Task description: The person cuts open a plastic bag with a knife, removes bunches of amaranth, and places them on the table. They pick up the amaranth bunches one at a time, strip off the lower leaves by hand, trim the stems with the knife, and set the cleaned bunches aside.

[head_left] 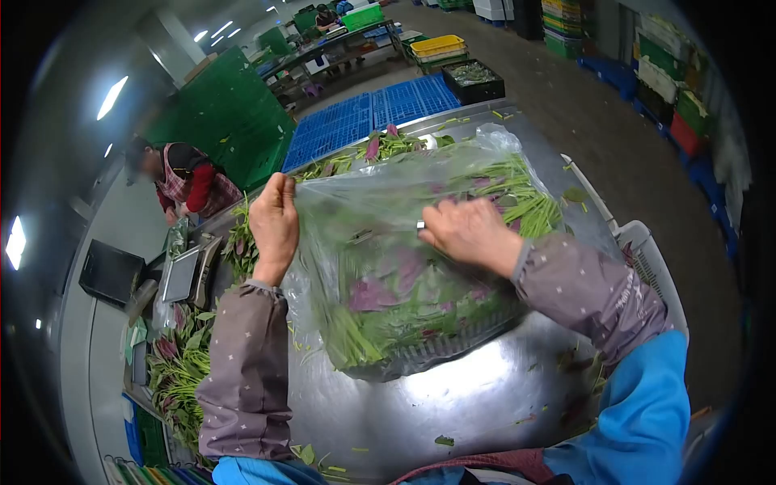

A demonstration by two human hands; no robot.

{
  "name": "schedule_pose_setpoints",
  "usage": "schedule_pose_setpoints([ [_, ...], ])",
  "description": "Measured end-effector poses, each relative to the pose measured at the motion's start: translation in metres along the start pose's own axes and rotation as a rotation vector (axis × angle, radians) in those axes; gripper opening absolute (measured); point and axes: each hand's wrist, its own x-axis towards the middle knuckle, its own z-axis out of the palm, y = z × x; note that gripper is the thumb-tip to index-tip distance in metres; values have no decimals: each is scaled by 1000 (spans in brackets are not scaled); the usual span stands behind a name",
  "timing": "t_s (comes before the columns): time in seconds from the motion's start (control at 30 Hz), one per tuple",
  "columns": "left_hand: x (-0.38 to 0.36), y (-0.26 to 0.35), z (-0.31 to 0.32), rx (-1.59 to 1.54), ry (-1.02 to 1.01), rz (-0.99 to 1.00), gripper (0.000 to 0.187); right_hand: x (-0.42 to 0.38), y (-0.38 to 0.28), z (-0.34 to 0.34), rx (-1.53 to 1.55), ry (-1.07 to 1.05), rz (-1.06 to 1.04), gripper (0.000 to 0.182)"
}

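Note:
A clear plastic bag [323,242] stretches over a bundle of green and purple leafy vegetables [404,287] above the metal table [453,404]. A basket with a slatted wall shows through the film under the leaves. My left hand [275,222] pinches the bag's upper left corner, fingers closed. My right hand [469,233], a ring on one finger, is closed on the bag near its middle, over the leaves. Green stems [533,198] stick out at the bundle's upper right.
More leafy vegetables [182,364] lie at the left, near a scale [184,273] and a black tray [111,273]. A co-worker [194,178] stands at the upper left. Blue pallets [372,113] and a black crate [473,81] are beyond the table; a white basket [647,259] is at the right.

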Motion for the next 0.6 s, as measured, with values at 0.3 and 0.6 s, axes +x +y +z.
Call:
schedule_pose_setpoints([
  [0.3,-14,-92,-50,107,135,-85,19,-177,235,-68,-601,-374,783,25],
  [0.6,-31,31,-43,-23,-90,459,27,-256,226,-124,50,-66,1019,33],
])
